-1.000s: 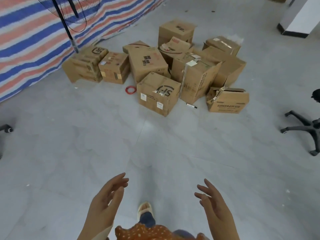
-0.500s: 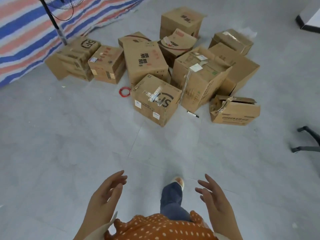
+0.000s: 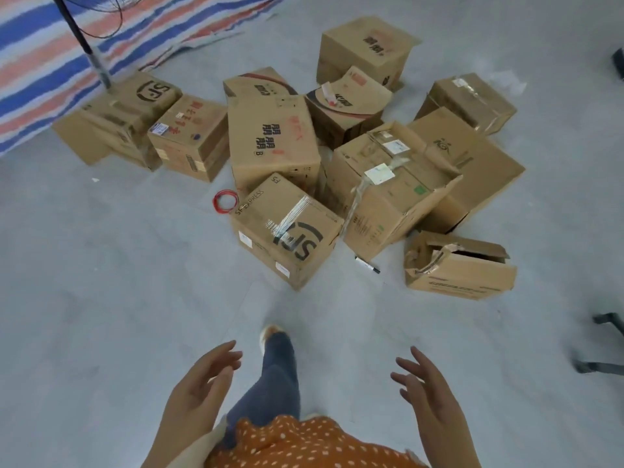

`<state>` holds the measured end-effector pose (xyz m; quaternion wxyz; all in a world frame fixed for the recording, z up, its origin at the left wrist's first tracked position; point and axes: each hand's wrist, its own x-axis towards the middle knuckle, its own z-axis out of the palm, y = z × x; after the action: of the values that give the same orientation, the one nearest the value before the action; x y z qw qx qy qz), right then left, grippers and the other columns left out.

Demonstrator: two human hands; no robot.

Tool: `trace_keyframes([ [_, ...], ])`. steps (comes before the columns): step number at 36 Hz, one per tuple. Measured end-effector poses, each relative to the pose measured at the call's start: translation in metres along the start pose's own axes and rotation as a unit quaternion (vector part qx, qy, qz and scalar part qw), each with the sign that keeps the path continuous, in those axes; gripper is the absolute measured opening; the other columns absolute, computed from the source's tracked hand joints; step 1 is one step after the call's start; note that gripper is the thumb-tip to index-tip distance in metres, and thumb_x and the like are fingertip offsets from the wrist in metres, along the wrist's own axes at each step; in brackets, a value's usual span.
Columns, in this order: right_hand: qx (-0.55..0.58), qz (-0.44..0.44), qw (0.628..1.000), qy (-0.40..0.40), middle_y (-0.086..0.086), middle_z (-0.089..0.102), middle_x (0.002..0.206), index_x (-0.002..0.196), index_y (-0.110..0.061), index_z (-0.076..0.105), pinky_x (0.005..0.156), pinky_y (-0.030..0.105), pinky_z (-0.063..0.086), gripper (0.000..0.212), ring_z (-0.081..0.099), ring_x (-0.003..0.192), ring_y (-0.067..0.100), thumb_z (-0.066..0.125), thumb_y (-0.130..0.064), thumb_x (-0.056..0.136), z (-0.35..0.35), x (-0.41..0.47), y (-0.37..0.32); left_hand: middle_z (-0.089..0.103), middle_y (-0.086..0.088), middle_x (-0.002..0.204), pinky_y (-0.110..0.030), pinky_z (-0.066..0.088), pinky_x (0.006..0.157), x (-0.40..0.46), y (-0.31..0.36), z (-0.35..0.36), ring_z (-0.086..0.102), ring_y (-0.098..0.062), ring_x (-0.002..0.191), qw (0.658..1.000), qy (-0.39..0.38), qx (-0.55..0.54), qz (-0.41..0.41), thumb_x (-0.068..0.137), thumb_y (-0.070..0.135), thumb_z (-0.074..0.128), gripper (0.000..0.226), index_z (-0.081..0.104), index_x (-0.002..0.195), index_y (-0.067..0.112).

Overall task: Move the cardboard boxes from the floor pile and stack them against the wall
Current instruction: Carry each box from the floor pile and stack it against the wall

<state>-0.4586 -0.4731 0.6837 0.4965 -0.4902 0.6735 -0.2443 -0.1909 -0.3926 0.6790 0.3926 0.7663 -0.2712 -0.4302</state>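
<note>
Several brown cardboard boxes lie in a loose pile on the grey floor. Nearest to me is a taped SF Express box (image 3: 287,231). To its right stands a taller box with white labels (image 3: 388,190), and a small torn box (image 3: 459,265) lies at the pile's right front. Two more boxes, an SF box (image 3: 118,119) and a box with red writing (image 3: 190,136), sit at the left by the tarp. My left hand (image 3: 199,396) and my right hand (image 3: 432,407) are both raised in front of me, fingers spread, holding nothing, well short of the pile.
A striped red, white and blue tarp (image 3: 37,52) covers the far left, with a fan stand pole (image 3: 84,45) in front of it. A red wire coil (image 3: 224,201) and a marker pen (image 3: 367,265) lie on the floor. Office chair legs (image 3: 604,346) reach in at the right.
I have walked towards the pile, so the boxes look larger and closer. Both hands stay raised and empty in about the same pose.
</note>
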Motion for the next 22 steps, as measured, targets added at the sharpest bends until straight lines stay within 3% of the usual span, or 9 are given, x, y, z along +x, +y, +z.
trace_keyframes([
  [2,0.007,0.003,1.000,0.004,-0.028,0.065,0.107,0.115,-0.047,0.048,0.098,0.047,0.047,0.027,0.064,0.098,-0.001,0.052,-0.038,0.089,0.001,0.032,-0.014,0.069,0.019,0.100,-0.017,0.042,0.086,0.031,0.020,0.008,0.062,-0.009,0.102,1.000,0.006,0.002,0.008,0.090,0.029,0.048,0.020,0.057,0.105,0.039],
  [3,0.010,0.002,1.000,0.009,-0.023,0.067,0.106,0.114,-0.047,0.048,0.098,0.047,0.047,0.028,0.064,0.098,-0.002,0.050,-0.030,0.091,0.002,0.049,-0.022,0.067,0.017,0.105,-0.021,0.042,0.090,0.048,0.032,0.011,0.062,-0.009,0.101,1.000,0.007,-0.001,0.016,0.085,0.035,0.047,0.023,0.057,0.105,0.039],
  [6,0.012,0.007,1.000,0.008,-0.019,0.062,0.113,0.112,-0.049,0.045,0.100,0.047,0.046,0.035,0.065,0.097,0.002,0.048,-0.051,0.077,0.005,0.093,-0.052,0.063,0.017,0.106,-0.023,0.041,0.091,0.097,0.067,0.019,0.060,-0.005,0.098,0.999,0.016,-0.014,0.031,0.080,0.039,0.046,0.026,0.055,0.104,0.039],
  [9,0.012,0.002,1.000,0.014,-0.017,0.062,0.113,0.110,-0.047,0.047,0.099,0.045,0.047,0.046,0.066,0.096,0.007,0.050,-0.066,0.069,0.011,0.135,-0.083,0.066,0.018,0.102,-0.015,0.040,0.085,0.141,0.099,0.022,0.061,-0.006,0.098,0.999,0.022,-0.019,0.025,0.093,0.022,0.049,0.021,0.057,0.105,0.037],
  [12,-0.023,-0.008,1.000,-0.004,-0.017,0.060,0.115,0.110,-0.049,0.043,0.103,0.045,0.045,0.041,0.065,0.099,0.008,0.046,-0.065,0.072,0.020,0.176,-0.107,0.069,0.022,0.095,-0.007,0.038,0.078,0.176,0.119,0.024,0.060,0.000,0.095,0.999,0.027,-0.020,0.012,0.095,0.019,0.050,0.023,0.059,0.108,0.035],
  [16,-0.058,-0.004,0.996,-0.064,-0.009,0.053,0.125,0.116,-0.044,0.038,0.105,0.041,0.043,0.040,0.059,0.109,0.015,0.040,-0.046,0.076,0.023,0.228,-0.135,0.065,0.012,0.109,-0.009,0.038,0.076,0.203,0.134,0.034,0.060,-0.004,0.098,0.998,0.044,-0.036,-0.013,0.095,0.018,0.050,0.026,0.059,0.118,0.024],
  [20,-0.109,-0.004,0.986,-0.124,-0.014,0.053,0.121,0.116,-0.045,0.039,0.105,0.039,0.042,0.039,0.057,0.114,0.018,0.041,-0.045,0.077,0.015,0.290,-0.152,0.067,0.004,0.108,-0.013,0.040,0.080,0.225,0.143,0.053,0.061,-0.008,0.099,0.992,0.101,-0.061,-0.041,0.095,0.013,0.050,0.026,0.060,0.118,0.019],
  [22,-0.122,-0.007,0.980,-0.157,-0.020,0.055,0.117,0.112,-0.049,0.040,0.104,0.040,0.044,0.035,0.059,0.113,0.016,0.043,-0.048,0.078,0.011,0.324,-0.160,0.069,0.008,0.103,-0.014,0.044,0.082,0.237,0.144,0.066,0.062,-0.005,0.095,0.987,0.131,-0.073,-0.064,0.094,0.012,0.051,0.025,0.061,0.114,0.023],
])
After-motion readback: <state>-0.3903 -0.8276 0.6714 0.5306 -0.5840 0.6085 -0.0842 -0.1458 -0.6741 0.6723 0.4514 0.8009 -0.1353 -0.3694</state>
